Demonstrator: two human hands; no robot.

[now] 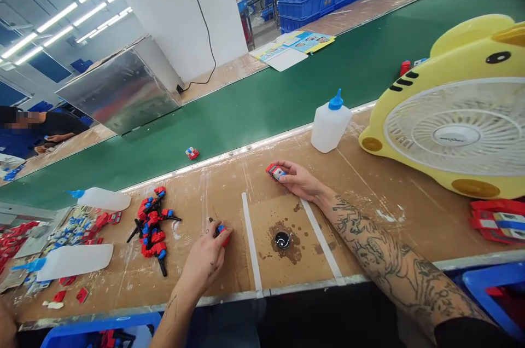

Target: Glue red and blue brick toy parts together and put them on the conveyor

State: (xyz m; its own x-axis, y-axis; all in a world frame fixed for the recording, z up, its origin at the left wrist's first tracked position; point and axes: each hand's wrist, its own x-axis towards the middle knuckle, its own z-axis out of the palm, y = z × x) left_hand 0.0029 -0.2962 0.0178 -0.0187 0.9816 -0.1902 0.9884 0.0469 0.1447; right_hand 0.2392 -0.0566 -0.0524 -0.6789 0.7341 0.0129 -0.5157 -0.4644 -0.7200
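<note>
My right hand (301, 179) is closed around a small red, white and blue plastic toy piece (275, 172), held just over the far part of the cardboard-covered bench. Lower and to the left, my left hand (208, 255) grips a red, blue and black toy part (221, 232) at the bench surface, its fingers partly hiding it. Between the two hands a small round cap of dark liquid (282, 240) sits among wet stains. Beside my left hand lies a pile of red, blue and black toy parts (153, 225).
A white squeeze bottle (329, 126) stands near the green conveyor belt (250, 108), which carries another toy piece (192, 152). Two more bottles (104, 198) lie at left near loose parts. A yellow fan (455, 118) occupies the right. A co-worker (53, 129) sits across the belt.
</note>
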